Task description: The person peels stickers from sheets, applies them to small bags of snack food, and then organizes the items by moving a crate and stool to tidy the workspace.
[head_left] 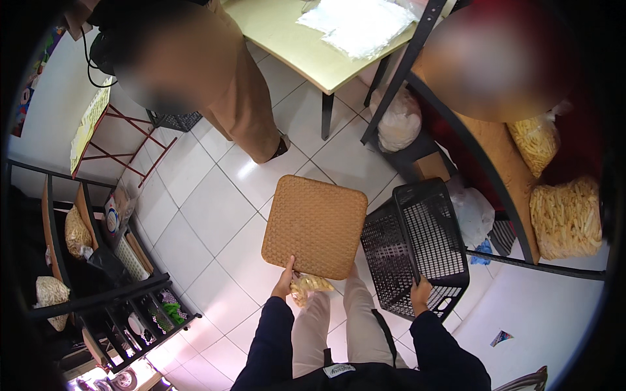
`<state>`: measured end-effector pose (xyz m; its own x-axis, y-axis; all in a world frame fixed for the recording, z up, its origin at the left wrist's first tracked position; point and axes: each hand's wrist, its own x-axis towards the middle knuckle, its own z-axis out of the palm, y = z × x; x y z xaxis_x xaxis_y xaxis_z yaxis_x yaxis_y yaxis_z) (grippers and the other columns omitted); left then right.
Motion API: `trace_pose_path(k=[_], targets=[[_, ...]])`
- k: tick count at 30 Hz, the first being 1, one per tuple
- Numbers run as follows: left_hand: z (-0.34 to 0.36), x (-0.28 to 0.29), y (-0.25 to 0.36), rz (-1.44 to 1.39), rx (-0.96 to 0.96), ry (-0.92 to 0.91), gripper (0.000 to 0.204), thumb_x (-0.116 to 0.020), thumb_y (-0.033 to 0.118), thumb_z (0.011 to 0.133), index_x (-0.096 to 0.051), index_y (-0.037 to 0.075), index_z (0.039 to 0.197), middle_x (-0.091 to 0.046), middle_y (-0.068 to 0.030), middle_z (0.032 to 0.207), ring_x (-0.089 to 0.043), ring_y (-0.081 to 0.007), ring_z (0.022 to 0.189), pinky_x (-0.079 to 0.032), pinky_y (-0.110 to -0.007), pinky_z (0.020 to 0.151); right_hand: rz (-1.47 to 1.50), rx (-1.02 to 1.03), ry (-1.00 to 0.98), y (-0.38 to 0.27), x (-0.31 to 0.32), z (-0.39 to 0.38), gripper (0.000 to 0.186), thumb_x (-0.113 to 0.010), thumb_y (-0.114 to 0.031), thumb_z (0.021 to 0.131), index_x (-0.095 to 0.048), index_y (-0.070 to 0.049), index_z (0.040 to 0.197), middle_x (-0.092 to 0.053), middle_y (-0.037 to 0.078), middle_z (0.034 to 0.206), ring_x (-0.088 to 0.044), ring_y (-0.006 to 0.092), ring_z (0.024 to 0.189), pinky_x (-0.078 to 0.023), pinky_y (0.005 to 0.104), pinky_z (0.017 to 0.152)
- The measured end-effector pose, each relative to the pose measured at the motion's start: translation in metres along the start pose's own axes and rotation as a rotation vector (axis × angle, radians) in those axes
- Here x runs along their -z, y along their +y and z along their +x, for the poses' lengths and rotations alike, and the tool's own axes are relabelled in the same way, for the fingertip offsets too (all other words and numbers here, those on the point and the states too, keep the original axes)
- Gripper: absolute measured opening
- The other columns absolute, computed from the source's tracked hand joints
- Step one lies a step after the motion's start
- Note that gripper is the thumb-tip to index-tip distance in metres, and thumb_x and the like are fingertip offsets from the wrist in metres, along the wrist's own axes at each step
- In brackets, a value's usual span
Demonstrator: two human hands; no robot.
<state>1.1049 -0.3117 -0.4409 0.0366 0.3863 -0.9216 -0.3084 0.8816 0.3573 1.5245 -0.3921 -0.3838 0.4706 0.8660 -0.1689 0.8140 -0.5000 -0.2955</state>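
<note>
In front of my legs is a square, tan woven rattan piece (315,225) with rounded corners, seen from above. My left hand (283,282) is closed at its near edge, the thumb lying over the weave. A clear plastic bag of yellowish snack pieces (310,285) hangs beside the same hand and appears to be held in it too. To the right, a black plastic mesh crate (433,225) leans at a tilt. My right hand (420,295) grips the crate's rim on the side nearest me. What supports the woven piece is hidden.
A person in brown trousers (244,98) stands ahead on the tiled floor (218,173). A pale table (287,42) bears white plastic bags. Packed snack bags (566,218) lie on the wooden shelf at right. A black rack (117,293) stands at left.
</note>
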Motion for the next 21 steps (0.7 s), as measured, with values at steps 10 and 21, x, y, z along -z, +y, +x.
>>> trace_pose_path(k=[10,21], targets=[[-0.018,0.139,-0.011,0.159,-0.185,0.271,0.065,-0.038,0.063,0.076,-0.058,0.0,0.077,-0.046,-0.0048,0.058,-0.043,-0.0174,0.057,-0.035,-0.028,0.056,-0.053,0.123,-0.221,-0.05,-0.063,0.026,0.025,-0.058,0.003,0.066,-0.053,0.009,0.09,-0.057,0.023,0.082,-0.056,0.0369,0.076,-0.045,0.039,0.069],[-0.09,0.235,-0.047,0.226,-0.102,0.37,0.073,-0.039,0.061,0.077,-0.053,-0.007,0.101,-0.054,-0.0095,0.078,-0.046,-0.0175,0.067,-0.037,-0.028,0.061,-0.439,0.193,-0.345,-0.15,-0.141,0.071,0.028,-0.061,-0.019,0.073,-0.055,0.0,0.092,-0.057,0.018,0.09,-0.057,0.0308,0.082,-0.047,0.0365,0.073]])
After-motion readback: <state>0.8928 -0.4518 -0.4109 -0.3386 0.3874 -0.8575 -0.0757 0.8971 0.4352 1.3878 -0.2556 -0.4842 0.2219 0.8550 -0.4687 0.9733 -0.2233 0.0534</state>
